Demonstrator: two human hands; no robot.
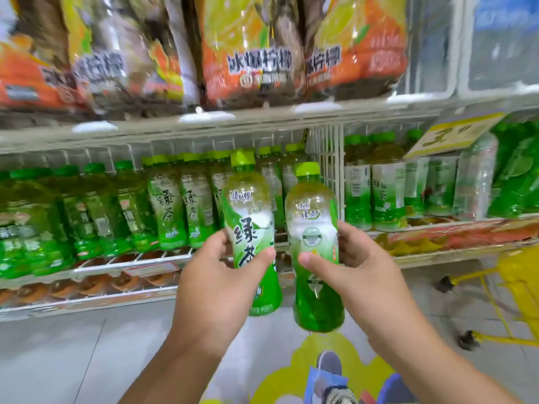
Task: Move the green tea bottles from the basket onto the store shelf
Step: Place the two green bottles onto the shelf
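My left hand (217,282) grips a green tea bottle (250,217) with a green cap and large dark characters on its label. My right hand (354,266) grips a second green tea bottle (316,243), label turned partly away. Both bottles are upright, side by side, in the air in front of the store shelf (140,265). Rows of the same green tea bottles (178,205) stand on that shelf, with a gap right behind the two held bottles. The basket is not clearly in view.
A white wire divider (328,158) splits the shelf just right of the gap. Orange lemon tea packs (248,53) fill the shelf above. A yellow price tag (455,135) hangs at right. A yellow wheeled cart frame (495,290) stands on the floor at right.
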